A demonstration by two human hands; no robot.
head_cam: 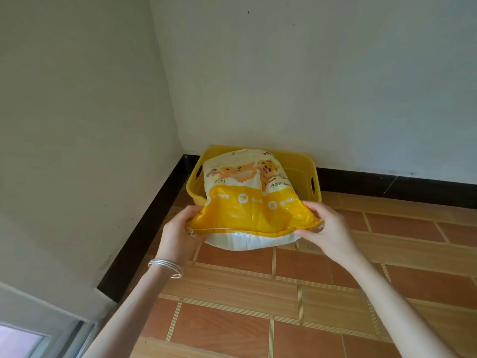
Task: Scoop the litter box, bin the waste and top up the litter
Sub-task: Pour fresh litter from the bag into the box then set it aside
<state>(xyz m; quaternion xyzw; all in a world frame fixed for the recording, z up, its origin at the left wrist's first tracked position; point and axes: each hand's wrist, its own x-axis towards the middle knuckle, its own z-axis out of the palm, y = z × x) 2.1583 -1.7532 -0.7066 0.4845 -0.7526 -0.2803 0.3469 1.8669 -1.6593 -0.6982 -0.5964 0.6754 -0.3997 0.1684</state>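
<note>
A yellow plastic litter box (302, 171) stands on the floor in the corner of the room. A yellow and white litter bag (247, 200) with cat pictures hangs upside down over it, its far end dipping into the box. My left hand (180, 233) grips the bag's near left corner. My right hand (325, 228) grips the near right corner. The bag hides most of the inside of the box, so the litter in it cannot be seen. No scoop or bin is in view.
White walls (309, 73) with a black skirting board (387, 184) meet behind the box. The floor (258, 319) is orange-brown tile. A window frame (38, 332) shows at the bottom left. A silver bangle (165, 267) sits on my left wrist.
</note>
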